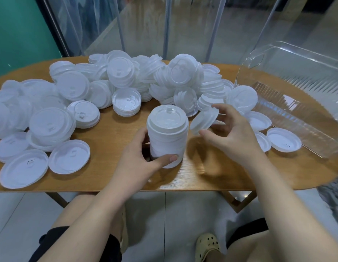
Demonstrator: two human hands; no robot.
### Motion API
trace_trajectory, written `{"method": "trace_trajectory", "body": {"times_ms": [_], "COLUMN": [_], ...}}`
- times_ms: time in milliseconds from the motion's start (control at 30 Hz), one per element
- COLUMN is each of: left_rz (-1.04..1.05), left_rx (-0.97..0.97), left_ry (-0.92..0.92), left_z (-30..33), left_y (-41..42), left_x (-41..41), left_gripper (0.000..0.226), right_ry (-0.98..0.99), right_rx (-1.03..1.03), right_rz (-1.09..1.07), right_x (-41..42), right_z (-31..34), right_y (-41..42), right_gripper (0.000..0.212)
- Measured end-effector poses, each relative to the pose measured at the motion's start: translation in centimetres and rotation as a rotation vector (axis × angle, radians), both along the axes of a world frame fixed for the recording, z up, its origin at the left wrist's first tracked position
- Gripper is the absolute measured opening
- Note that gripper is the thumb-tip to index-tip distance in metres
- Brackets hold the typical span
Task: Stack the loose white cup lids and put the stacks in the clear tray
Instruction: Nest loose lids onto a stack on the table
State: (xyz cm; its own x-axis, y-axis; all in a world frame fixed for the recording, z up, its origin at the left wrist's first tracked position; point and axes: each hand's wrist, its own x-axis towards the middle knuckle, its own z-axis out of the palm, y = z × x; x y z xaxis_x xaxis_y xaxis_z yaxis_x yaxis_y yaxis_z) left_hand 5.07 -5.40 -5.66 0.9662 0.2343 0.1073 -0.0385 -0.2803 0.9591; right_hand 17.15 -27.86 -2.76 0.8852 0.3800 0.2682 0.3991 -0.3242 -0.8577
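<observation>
The left hand (143, 157) grips the upright lid stack (167, 137) at table (111, 178) centre. At three o'clock, the right hand (230, 133) pinches one tilted lid (203, 120). Loose lids (56, 103) spread from nine to twelve; the clear tray (304, 91) sits at two o'clock.

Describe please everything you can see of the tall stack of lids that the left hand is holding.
The tall stack of lids is a white column of many nested lids that look like thin plastic, upright on the wooden table near its front edge. The top lid shows a raised rim and a small sip tab. The left hand grips its lower part, thumb across the front. The right hand holds a single tilted lid just beside its top.
</observation>
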Motion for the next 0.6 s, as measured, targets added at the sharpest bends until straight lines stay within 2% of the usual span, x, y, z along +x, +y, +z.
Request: {"method": "trace_trajectory", "body": {"times_ms": [233, 333, 433, 533, 600], "left_rz": [-0.010, -0.010, -0.009, 0.001, 0.007], "left_rx": [0.012, 0.021, 0.011, 0.005, -0.009], "left_ry": [0.003, 0.006, 0.009, 0.008, 0.004], "left_z": [0.1, 0.0, 0.1, 0.0, 0.0], "left_y": [0.1, 0.1, 0.1, 0.0, 0.0], "left_x": [0.0, 0.0, 0.0, 0.0, 0.0], "left_gripper": [0.079, 0.082, 0.080, 0.076, 0.075], "right_ry": [0.072, 0.041, 0.041, 0.051, 0.099], "right_rx": [-0.526, -0.701, -0.623, -0.368, -0.135], "right_rz": [0.055, 0.088, 0.059, -0.027, -0.033], "right_x": [0.0, -0.1, -0.2, -0.5, -1.1], "right_z": [0.1, 0.3, 0.6, 1.7, 2.7], "right_y": [-0.8, -0.8, -0.6, -0.7, -0.3], "right_gripper": [0.092, 0.087, 0.076, 0.053, 0.052]}}
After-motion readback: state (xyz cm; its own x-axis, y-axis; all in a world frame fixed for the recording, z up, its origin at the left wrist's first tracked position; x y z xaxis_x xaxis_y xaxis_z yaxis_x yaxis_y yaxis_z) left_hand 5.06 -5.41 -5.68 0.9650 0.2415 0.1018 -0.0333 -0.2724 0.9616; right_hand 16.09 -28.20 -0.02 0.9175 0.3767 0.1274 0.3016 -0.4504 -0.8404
